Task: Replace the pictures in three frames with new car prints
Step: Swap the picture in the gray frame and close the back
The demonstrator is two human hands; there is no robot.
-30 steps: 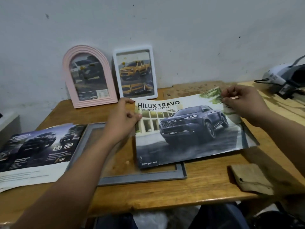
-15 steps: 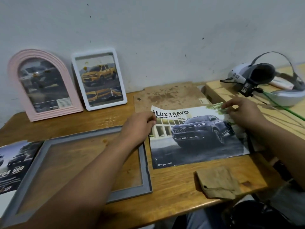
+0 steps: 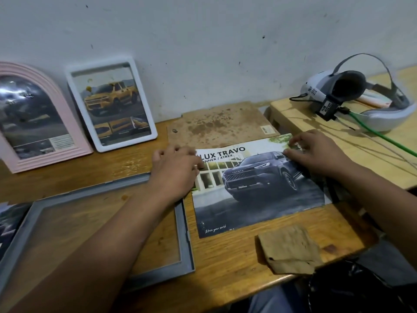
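A car print showing a dark pickup lies flat on the wooden table, partly over a brown backing board. My left hand rests on the print's upper left corner with curled fingers. My right hand pinches its upper right edge. An empty grey frame lies flat to the left. A pink arched frame and a white frame, both with car pictures, lean on the wall.
A folded tan cloth sits near the table's front edge. Another car print lies at the far left. On a lighter side table at right rests a white headset with a green cable.
The print was carried right, off the grey frame, and laid flat on the table over the backing board. Both hands stayed on its top corners; the view shifted right.
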